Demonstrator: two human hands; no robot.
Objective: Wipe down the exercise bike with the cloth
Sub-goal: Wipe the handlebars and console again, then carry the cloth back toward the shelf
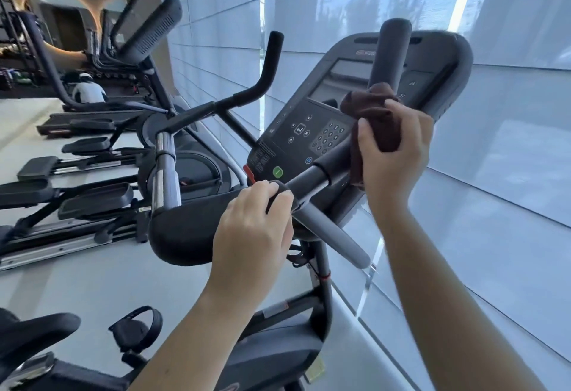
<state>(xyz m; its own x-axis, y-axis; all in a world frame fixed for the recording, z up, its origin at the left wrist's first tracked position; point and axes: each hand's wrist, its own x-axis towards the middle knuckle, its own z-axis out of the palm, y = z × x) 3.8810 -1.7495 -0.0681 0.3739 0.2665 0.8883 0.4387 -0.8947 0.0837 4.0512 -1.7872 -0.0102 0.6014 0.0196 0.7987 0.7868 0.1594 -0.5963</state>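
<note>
Exercise bike (309,282) sat right in front, and the brown cloth (375,118) was bunched in the right hand (394,149), wrapped round the upright handlebar (391,53). Left hand (250,236) gripped the crossbar (309,180) junction. Looked early on (console (315,124), seat (27,335), pedal (137,328) probably still left).

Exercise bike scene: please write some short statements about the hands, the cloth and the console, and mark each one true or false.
1. The right hand grips a brown cloth around a handlebar. True.
2. The left hand holds a spray bottle. False: it grips the bike's handlebar, with no bottle.
3. The console has a green button. True.
4. The cloth lies on the seat. False: it is in the right hand.
</note>
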